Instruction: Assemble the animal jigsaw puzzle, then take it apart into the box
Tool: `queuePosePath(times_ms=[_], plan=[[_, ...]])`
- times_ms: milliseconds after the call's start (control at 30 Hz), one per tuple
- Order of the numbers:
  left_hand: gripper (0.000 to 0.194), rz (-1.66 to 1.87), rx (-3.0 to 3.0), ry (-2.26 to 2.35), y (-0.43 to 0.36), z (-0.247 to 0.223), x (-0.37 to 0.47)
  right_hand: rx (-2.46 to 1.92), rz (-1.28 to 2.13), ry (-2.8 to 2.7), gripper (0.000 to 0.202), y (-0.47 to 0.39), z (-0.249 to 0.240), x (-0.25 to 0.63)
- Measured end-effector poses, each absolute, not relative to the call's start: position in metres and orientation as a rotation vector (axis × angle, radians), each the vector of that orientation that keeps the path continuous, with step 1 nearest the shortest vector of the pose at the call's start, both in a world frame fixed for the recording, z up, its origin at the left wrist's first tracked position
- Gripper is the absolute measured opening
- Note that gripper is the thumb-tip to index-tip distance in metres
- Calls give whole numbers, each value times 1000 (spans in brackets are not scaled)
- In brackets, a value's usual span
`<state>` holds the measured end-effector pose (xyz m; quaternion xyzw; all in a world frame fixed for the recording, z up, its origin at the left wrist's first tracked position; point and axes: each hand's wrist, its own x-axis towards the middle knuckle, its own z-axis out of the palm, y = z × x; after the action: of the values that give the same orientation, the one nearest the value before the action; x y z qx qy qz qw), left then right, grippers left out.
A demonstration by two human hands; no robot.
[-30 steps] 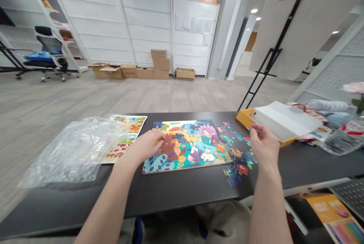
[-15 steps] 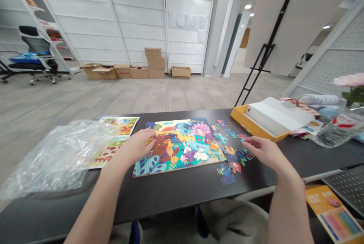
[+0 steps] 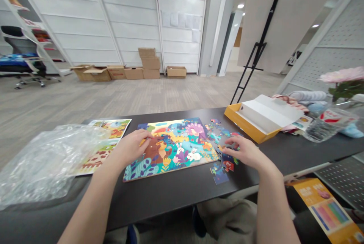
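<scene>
A colourful animal jigsaw puzzle [image 3: 170,156] lies largely joined on the black table, with rabbits, a peacock and a brown bear-like figure on it. My left hand [image 3: 136,145] rests at its left side, thumb apart from the loosely bent fingers, nothing visible in them. Over the loose jigsaw pieces [image 3: 220,173] right of the puzzle is my right hand [image 3: 243,151]. Its fingers and thumb are parted and close to the pieces; whether they touch one is unclear, as the hand covers part of the pile.
Left of the puzzle, a clear plastic bag [image 3: 51,160] partly covers an illustrated sheet [image 3: 116,128]. An open yellow box [image 3: 250,126] stands at the back right. Beyond it are a plastic water vessel [image 3: 321,124] with a pink flower [image 3: 341,75] and an easel [image 3: 256,54].
My right hand has moved left and slightly closer in over the loose pieces, its fingers spreading. My left hand stays by the puzzle's left side. The camera view has swung a little right.
</scene>
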<state>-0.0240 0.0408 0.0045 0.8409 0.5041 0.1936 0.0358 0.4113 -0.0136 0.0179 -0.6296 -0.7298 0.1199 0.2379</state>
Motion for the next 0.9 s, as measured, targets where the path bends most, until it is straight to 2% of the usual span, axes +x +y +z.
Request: queuePosePath(times_ms=[267, 567, 900], plan=[[32, 598, 2545, 1568, 41, 6, -30, -1992, 197, -1774, 22, -21, 6, 468], [32, 623, 2511, 1575, 40, 9, -32, -2072, 282, -1876, 43, -19, 4, 467], [35, 696, 2500, 1544, 39, 10, -29, -1999, 368, -1835, 35, -15, 1, 470]])
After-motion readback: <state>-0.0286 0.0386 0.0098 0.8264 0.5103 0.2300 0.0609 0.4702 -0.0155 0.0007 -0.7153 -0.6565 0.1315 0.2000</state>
